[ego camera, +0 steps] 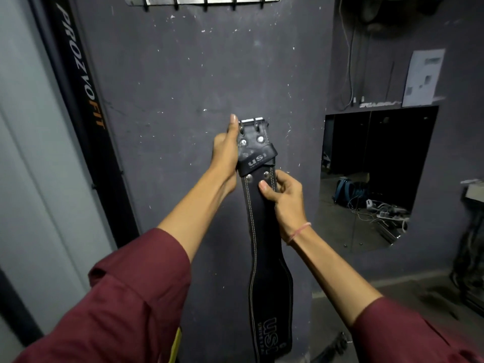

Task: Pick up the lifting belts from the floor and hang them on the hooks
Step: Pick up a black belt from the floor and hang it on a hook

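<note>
A black leather lifting belt point(259, 231) with white stitching and "USI" lettering hangs upright in front of the dark grey wall, its metal buckle point(252, 121) at the top. My left hand point(226, 150) grips the buckle end from the left side. Just below the belt loop, my right hand point(284, 196) pinches the strap, thumb on its front. A metal rail with several black hooks point(205, 1) is fixed to the wall at the top edge of the view, well above the buckle. The belt's lower end runs out of the frame at the bottom.
A black upright post marked "PROZVOFIT" point(81, 82) leans along the wall's left edge. To the right, a wall opening or mirror point(372, 179) shows a bag and cables on a floor. A paper sheet point(423, 77) is stuck above it. A dark object lies on the floor point(337, 344).
</note>
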Motion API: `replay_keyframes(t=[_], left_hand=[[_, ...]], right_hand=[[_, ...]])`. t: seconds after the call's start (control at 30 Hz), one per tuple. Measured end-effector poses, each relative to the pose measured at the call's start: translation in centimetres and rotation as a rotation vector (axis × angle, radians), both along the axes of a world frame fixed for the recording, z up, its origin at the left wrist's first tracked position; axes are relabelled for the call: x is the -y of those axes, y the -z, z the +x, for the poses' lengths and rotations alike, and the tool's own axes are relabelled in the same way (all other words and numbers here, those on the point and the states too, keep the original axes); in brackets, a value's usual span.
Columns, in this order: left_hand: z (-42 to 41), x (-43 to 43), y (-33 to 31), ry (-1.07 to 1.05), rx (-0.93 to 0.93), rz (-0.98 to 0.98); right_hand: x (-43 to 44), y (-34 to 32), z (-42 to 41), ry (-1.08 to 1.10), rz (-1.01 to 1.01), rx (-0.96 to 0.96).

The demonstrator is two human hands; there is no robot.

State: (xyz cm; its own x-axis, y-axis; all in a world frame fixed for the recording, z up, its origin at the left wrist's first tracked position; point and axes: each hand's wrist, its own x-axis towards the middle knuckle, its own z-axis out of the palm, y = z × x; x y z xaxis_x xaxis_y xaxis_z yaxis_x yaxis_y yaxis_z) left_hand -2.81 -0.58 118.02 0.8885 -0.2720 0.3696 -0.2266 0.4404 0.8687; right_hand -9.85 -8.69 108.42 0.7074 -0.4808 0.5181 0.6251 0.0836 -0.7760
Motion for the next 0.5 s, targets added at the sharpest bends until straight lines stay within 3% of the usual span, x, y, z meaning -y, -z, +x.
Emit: replay_keyframes(t=[0.17, 0.33, 0.5], left_hand=[[0.3, 0.6, 1.1, -0.103, 0.077, -0.092], [2.2, -0.2, 2.2, -0.165, 0.094, -0.104], [1.7, -0.7, 2.1, -0.285, 0.213, -0.099]], right_hand=[[-0.9, 4.7, -1.3, -0.039, -0.093, -0.064], [-2.0, 13.3, -3.9, -0.018, -0.13, -0.308], [-2.3, 4.8, -0.7, 0.115, -0.294, -0.125]])
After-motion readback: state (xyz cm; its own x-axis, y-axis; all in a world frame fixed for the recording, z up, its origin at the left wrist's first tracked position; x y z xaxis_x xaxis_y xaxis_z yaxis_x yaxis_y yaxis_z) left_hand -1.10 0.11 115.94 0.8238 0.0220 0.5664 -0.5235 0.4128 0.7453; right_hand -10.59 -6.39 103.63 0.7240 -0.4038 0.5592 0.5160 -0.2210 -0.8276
